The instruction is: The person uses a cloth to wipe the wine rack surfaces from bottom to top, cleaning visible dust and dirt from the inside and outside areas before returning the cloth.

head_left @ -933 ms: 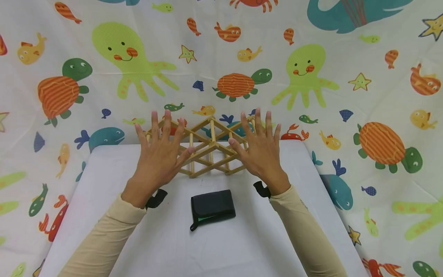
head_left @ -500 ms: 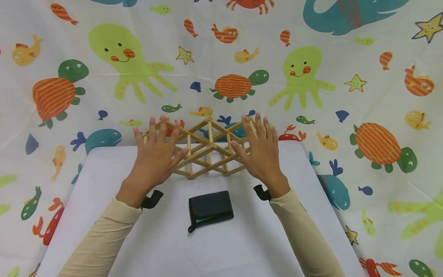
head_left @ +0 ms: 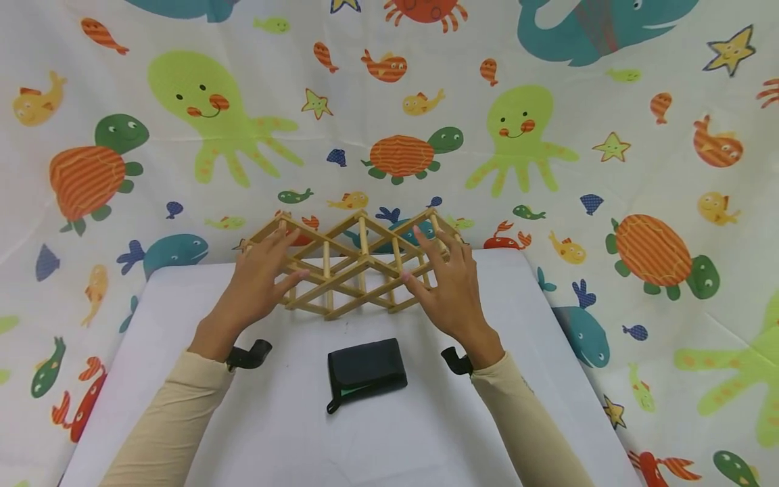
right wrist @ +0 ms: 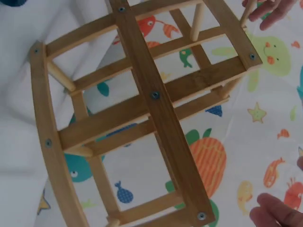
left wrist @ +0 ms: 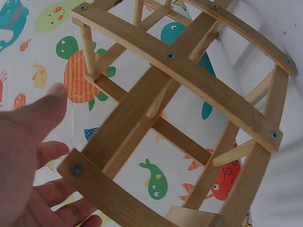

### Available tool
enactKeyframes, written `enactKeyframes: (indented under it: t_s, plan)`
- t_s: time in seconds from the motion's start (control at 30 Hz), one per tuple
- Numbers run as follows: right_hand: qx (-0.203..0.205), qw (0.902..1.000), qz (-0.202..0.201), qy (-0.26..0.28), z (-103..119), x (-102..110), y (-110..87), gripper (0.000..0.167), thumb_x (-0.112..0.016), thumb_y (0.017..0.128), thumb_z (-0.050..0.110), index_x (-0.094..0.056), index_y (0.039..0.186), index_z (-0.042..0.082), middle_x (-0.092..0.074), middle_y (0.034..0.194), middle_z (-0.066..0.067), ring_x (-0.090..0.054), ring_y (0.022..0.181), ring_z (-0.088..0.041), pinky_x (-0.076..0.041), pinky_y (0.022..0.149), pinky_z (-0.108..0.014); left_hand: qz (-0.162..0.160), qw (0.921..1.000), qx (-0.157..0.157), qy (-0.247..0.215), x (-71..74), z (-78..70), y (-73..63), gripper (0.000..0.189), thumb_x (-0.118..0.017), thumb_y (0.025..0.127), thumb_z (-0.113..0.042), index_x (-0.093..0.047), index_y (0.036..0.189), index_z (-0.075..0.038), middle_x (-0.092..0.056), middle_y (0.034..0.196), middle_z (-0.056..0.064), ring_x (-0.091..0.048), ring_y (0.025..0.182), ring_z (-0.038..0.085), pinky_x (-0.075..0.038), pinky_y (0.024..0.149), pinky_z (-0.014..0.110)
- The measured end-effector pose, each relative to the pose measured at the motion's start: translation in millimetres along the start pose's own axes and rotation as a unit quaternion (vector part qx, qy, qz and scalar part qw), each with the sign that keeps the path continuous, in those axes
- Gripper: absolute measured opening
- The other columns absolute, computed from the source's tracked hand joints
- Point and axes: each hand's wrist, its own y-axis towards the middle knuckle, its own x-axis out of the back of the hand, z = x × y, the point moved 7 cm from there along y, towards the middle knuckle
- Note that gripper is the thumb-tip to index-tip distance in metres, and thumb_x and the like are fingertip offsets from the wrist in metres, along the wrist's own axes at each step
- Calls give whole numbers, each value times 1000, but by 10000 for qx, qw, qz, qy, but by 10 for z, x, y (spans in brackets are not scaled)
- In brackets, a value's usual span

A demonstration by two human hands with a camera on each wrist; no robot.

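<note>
A wooden lattice rack (head_left: 364, 260) of crossed slats joined by round dowels stands at the back of the white table. My left hand (head_left: 254, 279) is at its left end, fingers bent over the far side and thumb in front. In the left wrist view, the thumb of that hand (left wrist: 21, 163) is apart from the slats; the fingers are partly hidden behind a corner slat. At the right end, my right hand (head_left: 453, 291) has bent fingers above the rack and its thumb near the front slats. Its fingertips (right wrist: 279, 213) look apart from the wood in the right wrist view.
A black folded wallet-like pouch (head_left: 367, 367) with a small loop and a green edge lies on the table (head_left: 365, 446) in front of the rack. Behind hangs a white curtain (head_left: 377, 108) printed with sea animals. Black camera mounts (head_left: 249, 355) sit at both wrists.
Both hands have come down from spread, raised fingers to bent fingers at the rack's ends. The left hand has shifted slightly left. The rack and pouch drift slightly with the head camera.
</note>
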Motion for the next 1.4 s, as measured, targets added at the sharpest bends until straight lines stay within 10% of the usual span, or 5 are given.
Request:
enactKeyframes:
  t_s: [0.33,0.5,1.0,1.4]
  plan:
    - [101,9963,228,821,-23,-201,-210,66,-76,97,41,-52,158,34,-57,140,-14,-50,137,-31,-46,109,-62,-467,9955,336,-750,14,223,-34,72,-72,103,-23,-38,165,-11,-36,172,20,-67,114,45,-60,94,60]
    - [45,9868,639,1488,-66,-370,-317,63,-76,99,36,-53,157,30,-59,135,-11,-53,129,-28,-51,103,-58,-553,9940,439,-835,19,321,-60,76,-74,101,-32,-39,165,-16,-42,169,15,-67,90,32,-57,68,36]
    - [-78,9156,2420,3212,-276,-1116,-744,55,-75,101,26,-58,153,23,-59,149,7,-55,136,-20,-44,117,-62,-650,9904,593,-1063,-7,411,-86,76,-78,97,-34,-43,163,-21,-57,157,17,-61,76,25,-47,55,28]
    - [-71,8579,3937,3300,-404,-1630,-935,53,-74,101,30,-59,151,31,-54,157,9,-41,149,-18,-34,124,-59,-680,9896,587,-1126,-35,400,-33,74,-79,97,-33,-45,162,-23,-60,154,18,-60,79,25,-47,54,27]
